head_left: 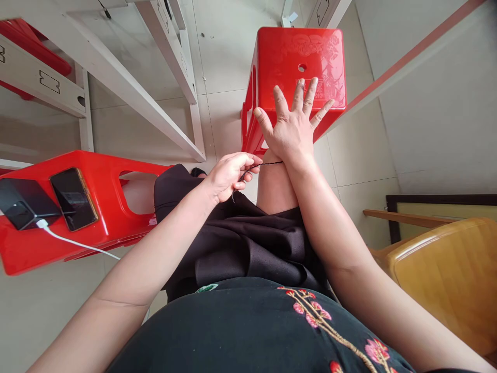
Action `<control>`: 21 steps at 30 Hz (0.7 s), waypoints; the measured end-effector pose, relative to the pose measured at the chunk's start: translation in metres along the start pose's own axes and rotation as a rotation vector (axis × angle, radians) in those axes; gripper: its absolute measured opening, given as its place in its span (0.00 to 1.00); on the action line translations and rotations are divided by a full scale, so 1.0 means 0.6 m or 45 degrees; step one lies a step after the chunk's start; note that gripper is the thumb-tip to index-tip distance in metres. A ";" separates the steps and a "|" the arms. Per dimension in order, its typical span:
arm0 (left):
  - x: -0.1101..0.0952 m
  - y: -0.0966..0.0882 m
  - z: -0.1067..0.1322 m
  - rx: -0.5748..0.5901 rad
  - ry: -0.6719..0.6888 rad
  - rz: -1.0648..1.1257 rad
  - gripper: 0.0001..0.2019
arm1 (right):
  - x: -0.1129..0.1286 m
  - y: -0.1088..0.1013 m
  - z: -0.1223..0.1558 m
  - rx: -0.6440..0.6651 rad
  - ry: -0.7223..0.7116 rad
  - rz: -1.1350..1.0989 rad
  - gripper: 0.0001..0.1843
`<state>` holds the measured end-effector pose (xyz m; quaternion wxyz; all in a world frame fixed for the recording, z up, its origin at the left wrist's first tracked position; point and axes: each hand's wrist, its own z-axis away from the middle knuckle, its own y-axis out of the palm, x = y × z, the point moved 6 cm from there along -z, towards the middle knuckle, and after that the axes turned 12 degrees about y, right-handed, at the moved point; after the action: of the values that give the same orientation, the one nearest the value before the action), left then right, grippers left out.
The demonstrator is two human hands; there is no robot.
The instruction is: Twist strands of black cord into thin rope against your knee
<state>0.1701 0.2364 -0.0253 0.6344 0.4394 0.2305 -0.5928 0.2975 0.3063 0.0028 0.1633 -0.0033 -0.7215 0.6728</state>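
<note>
My left hand (232, 175) is closed, its thumb and fingers pinching a thin black cord (272, 163). One short end of the cord dangles below my fingers. From the pinch the cord runs nearly straight across to my right wrist, where it goes out of sight; whether it loops round the wrist is hidden. My right hand (293, 124) is palm down with all its fingers spread, above my bare knee (276, 186). Its fingertips overlap the red plastic stool (285, 49) in view, and I cannot tell whether they touch it.
At left, another red stool (91, 166) bears a smartphone (73, 199) and a dark box-shaped device (29, 202) with a white cable (77, 241). White table frames (135, 98) stand at upper left. A wooden chair (446, 274) is at right, by a wall (435, 114).
</note>
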 end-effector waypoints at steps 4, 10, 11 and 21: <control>-0.003 -0.001 -0.003 0.009 0.008 0.000 0.07 | 0.002 -0.002 -0.003 -0.008 0.000 -0.066 0.38; -0.009 0.000 -0.004 0.011 0.014 0.003 0.07 | 0.005 -0.007 -0.004 -0.095 -0.038 -0.258 0.34; -0.009 0.000 -0.005 0.008 0.014 0.005 0.07 | 0.006 -0.006 -0.005 -0.097 -0.041 -0.272 0.33; -0.018 0.003 -0.013 0.000 0.024 0.000 0.07 | 0.002 0.006 -0.030 -0.065 -0.036 -0.398 0.27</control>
<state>0.1713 0.2489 -0.0202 0.6321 0.4448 0.2364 -0.5888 0.3001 0.3245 0.0002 0.2558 0.1145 -0.7324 0.6206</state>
